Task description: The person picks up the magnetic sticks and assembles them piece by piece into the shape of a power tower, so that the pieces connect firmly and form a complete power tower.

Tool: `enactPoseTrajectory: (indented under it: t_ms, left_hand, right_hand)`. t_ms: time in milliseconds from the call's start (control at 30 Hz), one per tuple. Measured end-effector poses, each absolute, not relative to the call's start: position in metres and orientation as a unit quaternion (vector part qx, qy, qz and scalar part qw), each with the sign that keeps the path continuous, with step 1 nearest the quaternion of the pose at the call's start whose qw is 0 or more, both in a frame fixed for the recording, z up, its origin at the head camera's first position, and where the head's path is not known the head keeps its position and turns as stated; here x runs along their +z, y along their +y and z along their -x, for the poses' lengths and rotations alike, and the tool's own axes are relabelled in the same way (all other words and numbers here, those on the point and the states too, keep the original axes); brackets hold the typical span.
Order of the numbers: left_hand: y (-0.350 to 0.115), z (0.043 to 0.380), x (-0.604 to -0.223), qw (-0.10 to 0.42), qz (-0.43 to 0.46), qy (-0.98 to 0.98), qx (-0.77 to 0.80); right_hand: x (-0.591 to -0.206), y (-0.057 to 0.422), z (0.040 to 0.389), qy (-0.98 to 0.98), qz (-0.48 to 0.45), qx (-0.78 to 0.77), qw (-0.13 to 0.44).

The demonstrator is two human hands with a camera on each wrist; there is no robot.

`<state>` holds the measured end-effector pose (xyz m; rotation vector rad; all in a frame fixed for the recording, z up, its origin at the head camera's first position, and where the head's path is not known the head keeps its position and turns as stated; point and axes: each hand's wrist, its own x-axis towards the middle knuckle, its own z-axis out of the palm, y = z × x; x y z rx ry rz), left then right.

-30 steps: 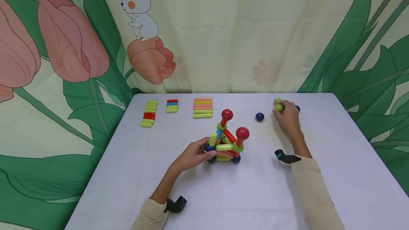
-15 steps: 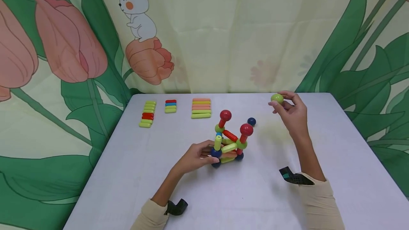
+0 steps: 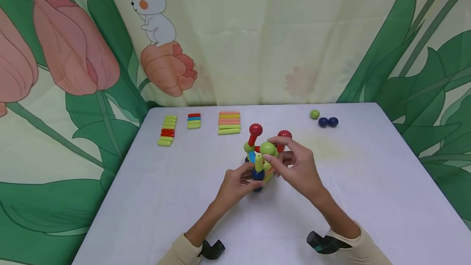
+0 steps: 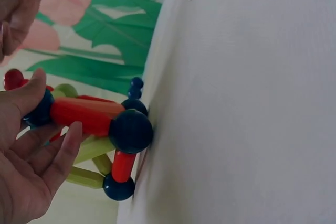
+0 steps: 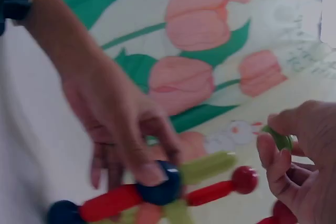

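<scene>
In the head view, a built frame of coloured rods and balls stands on the table, with a blue ball (image 3: 258,174) at its near corner. My left hand (image 3: 237,183) grips that corner, thumb and fingers around the blue ball. From it rises an upright light green rod (image 3: 259,162). Farther back, red balls (image 3: 255,129) top red rods. A light green ball (image 3: 268,148) is pinched between thumb and fingers of my right hand (image 3: 299,169), close beside the upright rod; whether they touch I cannot tell. The left wrist view shows a red rod (image 4: 86,118) between lower blue balls.
Rows of short rods (image 3: 168,130) lie at the back left, with a smaller stack (image 3: 194,121) and longer rods (image 3: 229,123) beside them. At the back right sit a green ball (image 3: 314,114) and two blue balls (image 3: 323,122). A printed curtain (image 3: 235,44) hangs behind the table.
My right hand has lifted a green ball from the back right and brought it left to the frame. The frame has been turned under my left hand. A lone blue ball is out of sight.
</scene>
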<state>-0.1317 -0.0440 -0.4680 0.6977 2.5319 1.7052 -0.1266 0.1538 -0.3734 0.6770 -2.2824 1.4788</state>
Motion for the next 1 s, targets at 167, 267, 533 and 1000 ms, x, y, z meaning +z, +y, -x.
enactPoseTrajectory:
  t_ms: [167,267,533,1000]
  left_hand:
    - [-0.043,0.13,-0.469,-0.022,-0.239,0.813,0.531]
    - [-0.043,0.128,-0.47,-0.031,-0.246,0.812,0.528]
    - [-0.041,0.127,-0.472,-0.065,-0.255,0.801,0.537]
    - [-0.043,0.123,-0.467,-0.05,-0.245,0.83,0.498]
  right_hand:
    - [-0.395,0.137,0.131,-0.815,-0.207,0.521,0.146]
    - [-0.405,0.133,0.13,-0.808,-0.197,0.545,0.109]
    - [-0.425,0.127,0.12,-0.819,-0.199,0.529,0.096]
    - [-0.439,0.137,0.112,-0.879,-0.222,0.387,0.17]
